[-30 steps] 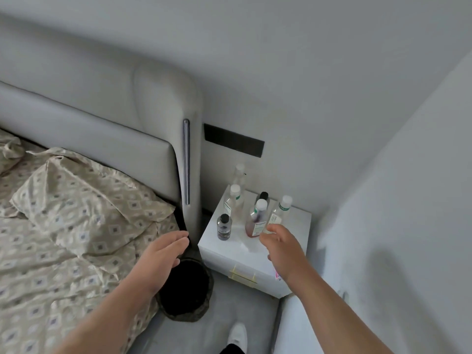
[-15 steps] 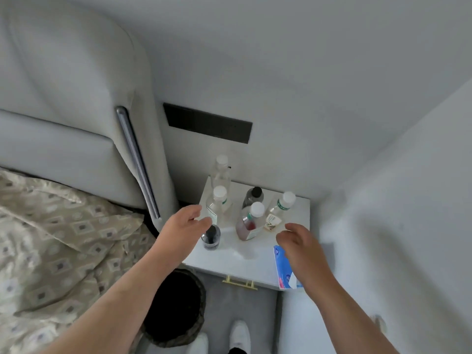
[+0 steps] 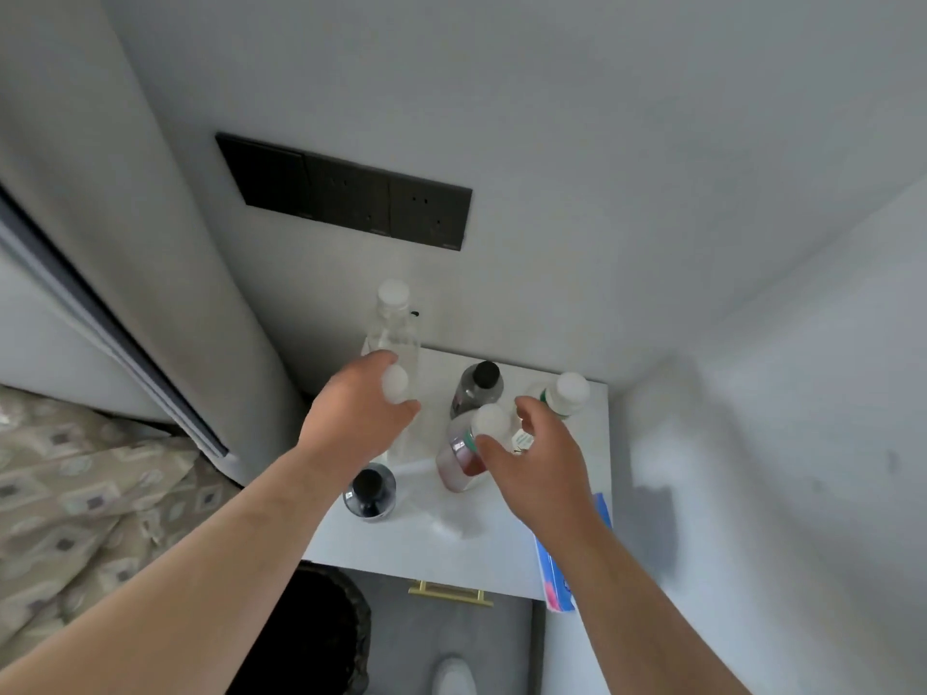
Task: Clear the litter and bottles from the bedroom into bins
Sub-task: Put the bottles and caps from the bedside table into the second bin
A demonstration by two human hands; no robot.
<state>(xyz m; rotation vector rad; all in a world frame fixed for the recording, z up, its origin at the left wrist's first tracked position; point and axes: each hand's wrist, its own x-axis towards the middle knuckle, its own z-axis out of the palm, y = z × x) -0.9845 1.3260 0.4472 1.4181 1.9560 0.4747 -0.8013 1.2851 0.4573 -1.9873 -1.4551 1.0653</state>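
Note:
Several bottles stand on the white nightstand [image 3: 451, 539]. My left hand [image 3: 351, 418] curls around the neck of a clear bottle; its white cap [image 3: 396, 384] shows between thumb and forefinger. A taller clear bottle [image 3: 395, 313] stands just behind it. My right hand [image 3: 536, 469] hovers with fingers spread at the bottle of red liquid [image 3: 464, 456], thumb against its side. Also there are a dark bottle with a black cap [image 3: 476, 388], a green-labelled bottle [image 3: 567, 393] and a small black-capped bottle [image 3: 368, 494].
A blue tissue pack [image 3: 552, 574] lies on the nightstand's right edge, under my right forearm. A black bin [image 3: 316, 639] stands on the floor left of the nightstand, by the bed [image 3: 75, 494]. The headboard [image 3: 150, 243] and walls close in the corner.
The view has moved closer over the nightstand. My left hand went forward past the small black-capped bottle to the clear bottle. My right hand moved left to the red-liquid bottle.

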